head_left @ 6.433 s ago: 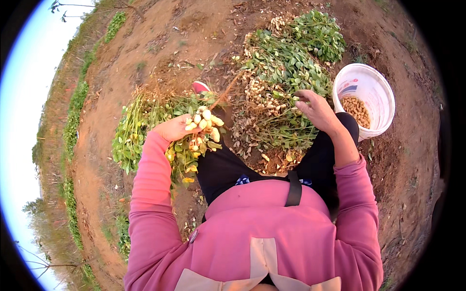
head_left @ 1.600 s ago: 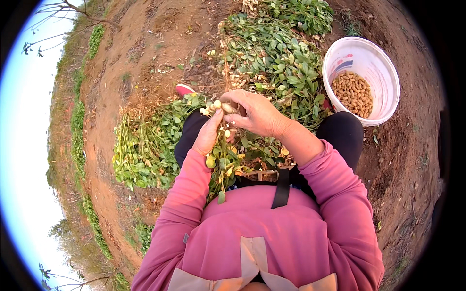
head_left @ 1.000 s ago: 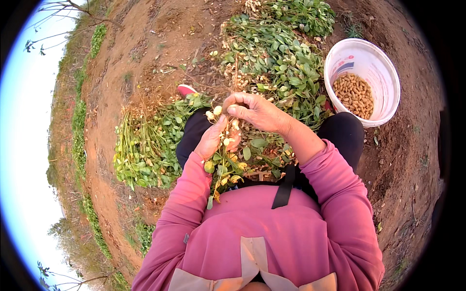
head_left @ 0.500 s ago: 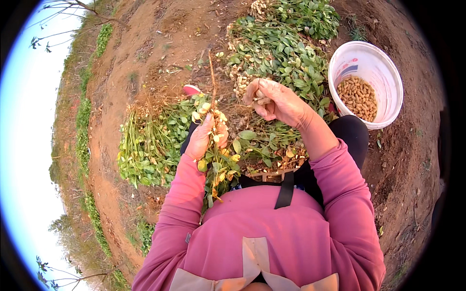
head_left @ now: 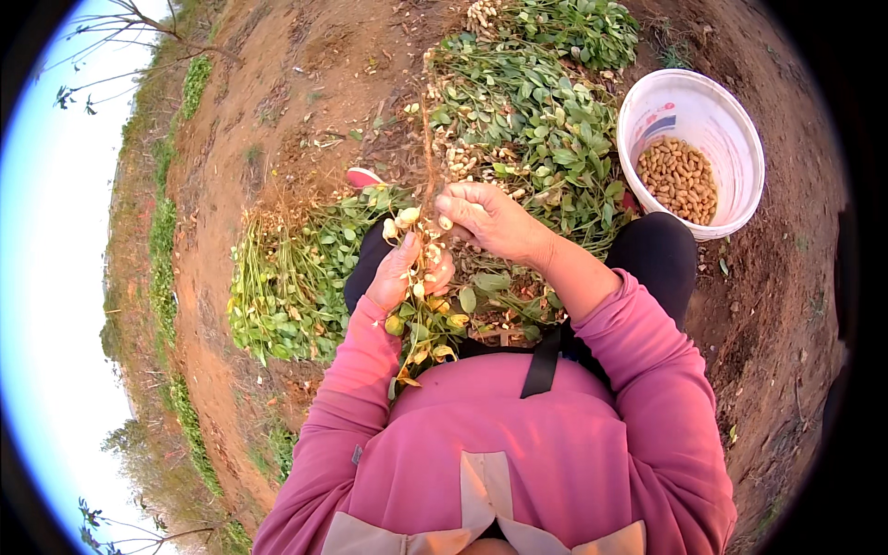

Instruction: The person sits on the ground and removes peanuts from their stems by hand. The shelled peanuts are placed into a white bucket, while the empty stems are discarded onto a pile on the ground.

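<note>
I'm at the picking stage, by the look of it: stripping pods off one plant. My left hand [head_left: 392, 277] is closed round a freshly pulled peanut plant with cream pods and yellowing leaves [head_left: 408, 217], clamping it upright over my lap, its long, thin, brown root [head_left: 428, 148] pointing away to the far side. My right hand [head_left: 496, 224] is just beside it, fingers curled in and thumb pressed down, pinching a pale, oval peanut pod [head_left: 445, 223] at the tips. Whatever else is tucked in that palm, I can't tell.

The next move, as I judge it, calls for a short twist and tug with the right while the left hangs on; once the palm is full, it's a reach out right to the round, white plastic bucket [head_left: 737, 176]. Only its bottom is covered, with tan, ridged peanuts [head_left: 678, 180].

Textures now! The pods in my grip are smooth and swollen, lumpy in a bunch; the root is wiry and would probably stand a good pull. The leaves below hang limp, green going to yellow. To my left lies a heap of green, straw-stemmed plants [head_left: 282, 296], stalks all combed one way; far and right, a bigger, leafier mound of green peanut plants [head_left: 541, 120], pods clustered along its left edge. Underneath everything, dry, crumbly, reddish-brown soil [head_left: 314, 83].
</note>
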`<state>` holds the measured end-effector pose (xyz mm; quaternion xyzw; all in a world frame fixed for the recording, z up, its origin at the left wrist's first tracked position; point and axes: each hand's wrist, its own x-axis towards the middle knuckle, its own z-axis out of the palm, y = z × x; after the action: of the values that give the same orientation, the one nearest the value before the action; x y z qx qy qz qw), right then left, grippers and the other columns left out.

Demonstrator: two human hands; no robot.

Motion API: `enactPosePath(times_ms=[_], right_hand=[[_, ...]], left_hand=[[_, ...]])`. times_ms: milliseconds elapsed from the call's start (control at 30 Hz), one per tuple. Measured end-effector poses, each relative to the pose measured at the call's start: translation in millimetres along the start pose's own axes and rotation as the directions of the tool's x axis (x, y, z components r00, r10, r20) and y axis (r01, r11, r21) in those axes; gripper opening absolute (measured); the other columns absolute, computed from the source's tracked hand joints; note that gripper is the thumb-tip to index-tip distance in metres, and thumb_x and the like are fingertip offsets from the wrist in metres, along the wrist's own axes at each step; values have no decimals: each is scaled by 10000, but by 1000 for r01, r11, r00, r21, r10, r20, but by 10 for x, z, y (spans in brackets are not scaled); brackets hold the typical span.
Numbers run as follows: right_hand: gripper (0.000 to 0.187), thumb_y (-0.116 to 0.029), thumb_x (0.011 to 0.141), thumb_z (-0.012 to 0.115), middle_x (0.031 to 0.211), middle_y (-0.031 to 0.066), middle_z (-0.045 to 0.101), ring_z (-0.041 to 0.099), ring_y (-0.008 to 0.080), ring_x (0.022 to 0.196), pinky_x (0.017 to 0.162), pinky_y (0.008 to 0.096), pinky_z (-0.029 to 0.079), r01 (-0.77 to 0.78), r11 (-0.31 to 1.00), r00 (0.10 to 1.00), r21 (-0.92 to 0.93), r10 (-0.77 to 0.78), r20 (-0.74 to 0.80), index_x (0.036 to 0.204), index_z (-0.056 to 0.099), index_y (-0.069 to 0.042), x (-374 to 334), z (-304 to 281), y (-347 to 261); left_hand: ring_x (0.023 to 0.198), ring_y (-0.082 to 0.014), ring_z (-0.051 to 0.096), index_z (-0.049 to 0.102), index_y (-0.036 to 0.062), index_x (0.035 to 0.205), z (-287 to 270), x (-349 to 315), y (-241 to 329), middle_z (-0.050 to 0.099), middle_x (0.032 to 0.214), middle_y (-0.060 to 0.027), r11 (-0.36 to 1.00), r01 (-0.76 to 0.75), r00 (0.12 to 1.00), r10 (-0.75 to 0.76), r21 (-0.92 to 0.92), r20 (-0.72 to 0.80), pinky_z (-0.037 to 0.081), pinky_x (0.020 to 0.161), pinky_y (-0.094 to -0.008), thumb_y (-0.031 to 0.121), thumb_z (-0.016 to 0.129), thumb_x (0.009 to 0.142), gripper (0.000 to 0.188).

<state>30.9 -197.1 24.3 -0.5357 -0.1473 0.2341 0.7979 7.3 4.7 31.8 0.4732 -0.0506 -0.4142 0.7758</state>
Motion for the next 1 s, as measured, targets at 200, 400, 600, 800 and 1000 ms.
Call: enactPosePath(times_ms=[200,400,600,800,1000], right_hand=[[224,-277,986,455,683,4,537,374,44,471,436,191,272,-11,824,978,566,126,-165,903,535,-84,-40,-214,-224],[251,-324,954,540,784,8,590,423,44,555,468,195,323,-90,963,994,255,70,87,935,565,-75,1,-136,-17],[309,-289,913,625,799,3,575,502,70,756,666,251,427,102,977,988,-187,-77,135,1059,573,-21,-88,102,-128],[208,-235,942,572,708,1,527,448,59,638,569,227,379,92,994,982,-64,-80,173,966,553,-29,-92,65,-61],[235,-240,970,449,666,-1,480,328,64,455,450,215,270,-103,846,977,523,-12,212,968,543,-25,-171,-74,-139]], left_hand=[[529,-117,340,472,109,764,-112,-32,-41,400,594,4,979,-82,952,133,-189,277,299,522,-262,605,333,939,545],[522,-119,346,495,109,835,10,-94,-12,403,586,7,974,-87,972,129,-210,194,290,516,-273,604,343,934,527],[517,-123,335,496,115,745,-21,-79,0,396,563,-7,983,-22,977,60,-184,205,280,510,-273,650,280,924,604],[506,-136,344,490,102,728,14,-32,-96,405,554,1,986,-21,959,66,-164,275,294,514,-285,649,299,920,610],[487,-128,356,465,88,716,86,23,-69,416,533,3,976,-50,942,117,-213,315,277,486,-277,631,363,915,588]])
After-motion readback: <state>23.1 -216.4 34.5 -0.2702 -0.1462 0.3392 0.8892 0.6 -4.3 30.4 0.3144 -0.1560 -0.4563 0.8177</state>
